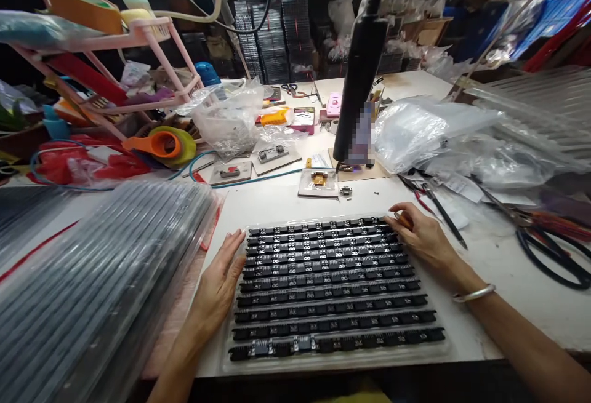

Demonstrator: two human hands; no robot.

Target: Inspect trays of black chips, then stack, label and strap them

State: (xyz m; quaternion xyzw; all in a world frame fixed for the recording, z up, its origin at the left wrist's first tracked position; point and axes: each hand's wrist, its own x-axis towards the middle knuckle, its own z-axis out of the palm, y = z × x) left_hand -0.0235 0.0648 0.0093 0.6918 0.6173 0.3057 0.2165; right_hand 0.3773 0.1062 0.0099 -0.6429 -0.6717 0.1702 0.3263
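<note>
A clear plastic tray (337, 360) lies flat on the white table, filled with rows of small black connectors (330, 295). Two pieces in its front row look grey-blue. My left hand (219, 280) grips the tray's left edge, thumb near the rim and fingers along the side. At the far right corner is my right hand (418, 231), its fingers curled round a small orange-brown object (404, 219) and touching the tray's edge. Most of that object is hidden by the fingers.
Stacked plastic trays (138, 280) stand at left. Behind the tray are a small block with a connector (318, 183), a loose metal connector (345, 191) and a hanging black tube (362, 71). Tweezers (446, 215), large scissors (549, 249) and plastic bags (429, 132) lie at right.
</note>
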